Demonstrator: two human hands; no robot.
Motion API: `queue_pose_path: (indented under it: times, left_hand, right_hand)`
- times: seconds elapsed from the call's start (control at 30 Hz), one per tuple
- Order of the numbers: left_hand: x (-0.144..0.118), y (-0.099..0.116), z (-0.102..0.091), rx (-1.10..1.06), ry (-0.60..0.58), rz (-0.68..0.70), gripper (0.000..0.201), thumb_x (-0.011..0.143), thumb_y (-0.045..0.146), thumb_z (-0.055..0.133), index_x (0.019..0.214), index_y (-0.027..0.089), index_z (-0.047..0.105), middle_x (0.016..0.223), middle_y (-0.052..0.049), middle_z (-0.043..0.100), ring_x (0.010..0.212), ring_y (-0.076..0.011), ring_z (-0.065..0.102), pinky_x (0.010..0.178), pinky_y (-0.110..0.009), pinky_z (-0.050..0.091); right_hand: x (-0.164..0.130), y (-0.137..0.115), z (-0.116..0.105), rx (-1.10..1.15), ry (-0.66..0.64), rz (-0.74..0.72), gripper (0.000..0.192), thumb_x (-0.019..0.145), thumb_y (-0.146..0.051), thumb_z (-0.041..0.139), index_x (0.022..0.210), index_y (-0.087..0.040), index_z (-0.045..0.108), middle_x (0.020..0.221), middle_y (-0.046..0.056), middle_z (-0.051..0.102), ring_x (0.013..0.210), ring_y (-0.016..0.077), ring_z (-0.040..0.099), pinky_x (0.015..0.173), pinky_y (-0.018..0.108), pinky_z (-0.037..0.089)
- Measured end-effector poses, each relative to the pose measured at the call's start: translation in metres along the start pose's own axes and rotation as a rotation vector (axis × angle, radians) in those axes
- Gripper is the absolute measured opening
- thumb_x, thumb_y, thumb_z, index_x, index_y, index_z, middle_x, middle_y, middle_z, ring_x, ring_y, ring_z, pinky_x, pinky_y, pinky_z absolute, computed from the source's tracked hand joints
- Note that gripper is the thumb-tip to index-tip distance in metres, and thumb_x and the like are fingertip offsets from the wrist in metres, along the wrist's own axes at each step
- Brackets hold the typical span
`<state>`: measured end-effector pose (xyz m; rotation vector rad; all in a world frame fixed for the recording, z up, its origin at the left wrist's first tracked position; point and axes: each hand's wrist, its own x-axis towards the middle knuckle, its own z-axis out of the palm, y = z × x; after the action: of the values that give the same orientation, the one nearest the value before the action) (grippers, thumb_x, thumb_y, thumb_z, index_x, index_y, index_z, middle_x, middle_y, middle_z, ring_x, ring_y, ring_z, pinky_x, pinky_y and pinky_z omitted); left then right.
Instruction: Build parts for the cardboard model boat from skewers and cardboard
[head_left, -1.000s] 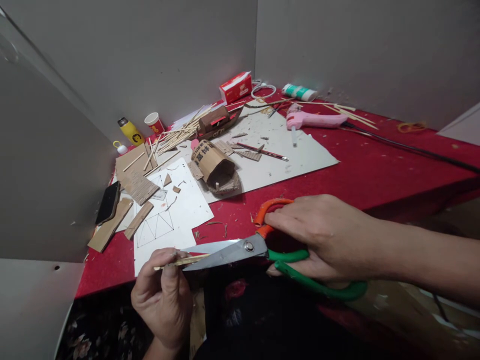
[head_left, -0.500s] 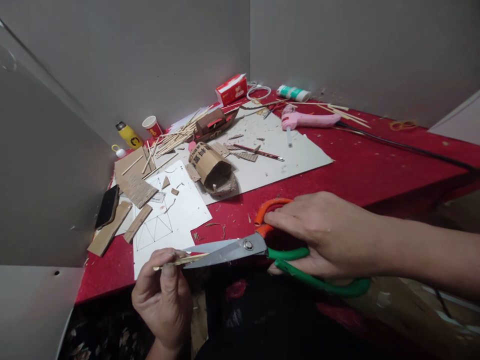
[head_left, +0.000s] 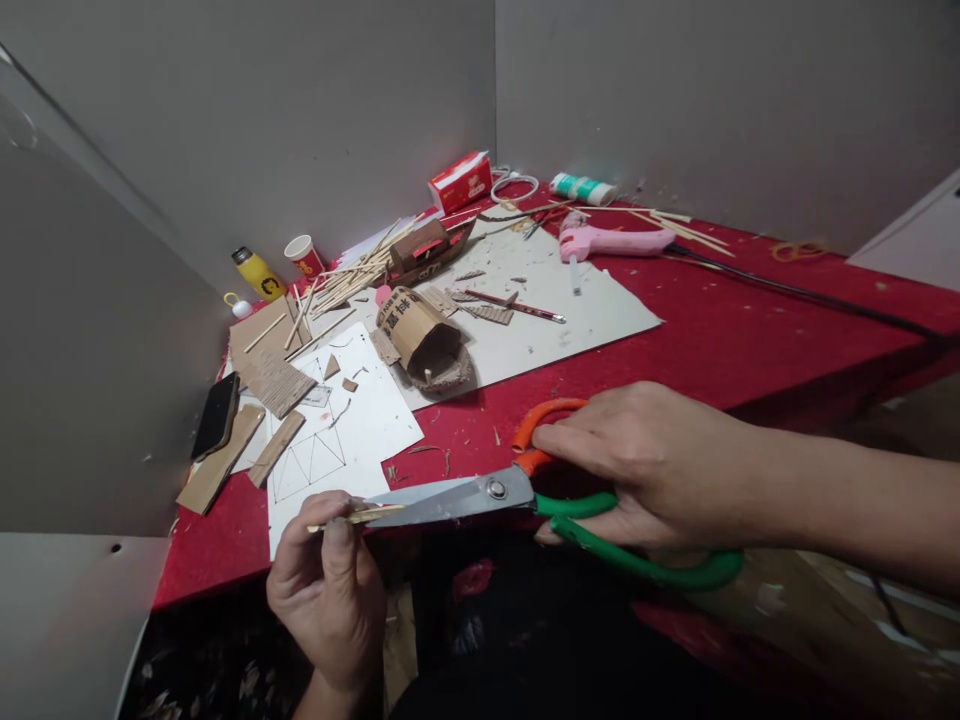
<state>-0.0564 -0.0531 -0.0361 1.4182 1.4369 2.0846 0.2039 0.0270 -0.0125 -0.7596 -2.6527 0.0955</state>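
Little has shifted since the earlier frame: both hands sit slightly lower in view and the scissors' blades look closed a touch more over the stick. At six o'clock, the left hand [head_left: 328, 590] pinches a thin wooden stick [head_left: 352, 518] between thumb and fingertips, just off the near edge of the red table [head_left: 720, 330]. Its long axis runs nearly level, from nine o'clock to three o'clock, and its free end points toward three o'clock, into the blades. At four o'clock, the right hand [head_left: 645, 465] is wrapped through the orange and green handles of the scissors [head_left: 480, 495]. Their long axis also lies almost level, blade tips aimed toward nine o'clock and meeting the stick. Farther off, toward eleven o'clock, a cardboard model [head_left: 424, 340] lies on a grey sheet [head_left: 592, 310], and a pink glue gun [head_left: 607, 241] rests near one o'clock.
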Motion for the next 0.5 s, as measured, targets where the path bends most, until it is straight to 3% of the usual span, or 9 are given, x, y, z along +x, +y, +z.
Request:
queue_pose_path:
  times: [0.27,0.5]
  left_hand:
    - [0.006,0.009,0.008,-0.132,0.034,-0.032,0.005,0.085,0.02,0.067,0.086,0.02,0.071,0.08,0.002,0.07,0.068,-0.0122,0.069,0.06,-0.023,0.06]
    - [0.006,0.009,0.009,-0.142,0.004,-0.063,0.004,0.086,0.02,0.066,0.086,0.018,0.069,0.08,0.001,0.071,0.073,-0.0125,0.069,0.065,-0.024,0.061]
  right_hand:
    - [-0.006,0.001,-0.011,0.071,-0.037,0.08,0.038,0.086,-0.052,0.057,0.09,-0.015,0.061,0.072,0.009,0.068,0.06,0.0233,0.064,0.053,0.033,0.039]
    - [-0.013,0.003,-0.002,0.028,0.083,0.003,0.042,0.085,-0.056,0.056,0.083,-0.015,0.062,0.064,0.007,0.064,0.054,0.0223,0.061,0.049,0.032,0.039]
